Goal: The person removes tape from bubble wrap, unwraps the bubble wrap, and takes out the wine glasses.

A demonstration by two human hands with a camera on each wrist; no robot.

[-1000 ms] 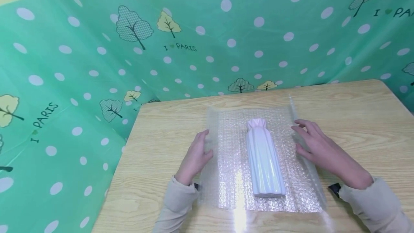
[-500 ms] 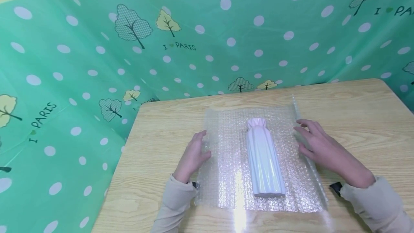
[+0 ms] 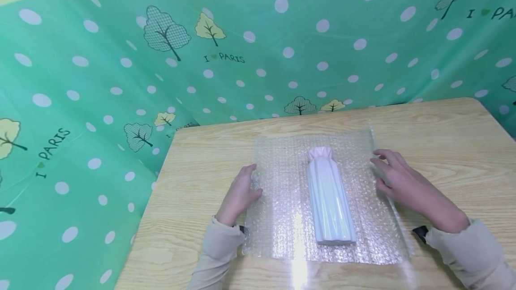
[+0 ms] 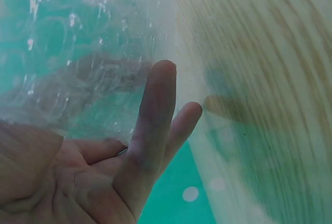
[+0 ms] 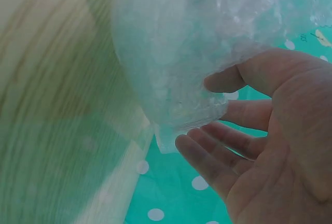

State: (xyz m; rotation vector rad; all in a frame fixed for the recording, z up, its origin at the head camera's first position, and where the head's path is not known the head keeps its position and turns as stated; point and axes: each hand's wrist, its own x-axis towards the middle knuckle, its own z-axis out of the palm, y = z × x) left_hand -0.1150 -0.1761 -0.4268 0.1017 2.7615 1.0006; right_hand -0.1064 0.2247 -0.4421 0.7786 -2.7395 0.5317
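A white fluted vase (image 3: pixel 330 200) with a pinched neck lies on its side on a sheet of clear bubble wrap (image 3: pixel 286 182). My left hand (image 3: pixel 238 196) is at the sheet's left edge, thumb and fingers spread apart. In the left wrist view, the thumb shows blurred through the plastic while two fingers (image 4: pixel 155 110) stand straight beyond it. At the opposite edge, my right hand (image 3: pixel 399 182) has loosely bent fingers, a gap between them and the thumb. The right wrist view has the thumb touching the bubble wrap (image 5: pixel 171 53), with the index fingertip partly hidden behind it.
Both hands and the sheet are over a wood-grain table (image 3: pixel 197 173). Light glares off the tabletop near the sheet's front edge. A green polka-dot cloth (image 3: pixel 225 79) with tree prints hangs behind the table and along its left side.
The right edge of the bubble wrap has shifted outward and lies lower, with my right hand moving right alongside it. My left hand and the left edge have shifted slightly left. The vase stays put.
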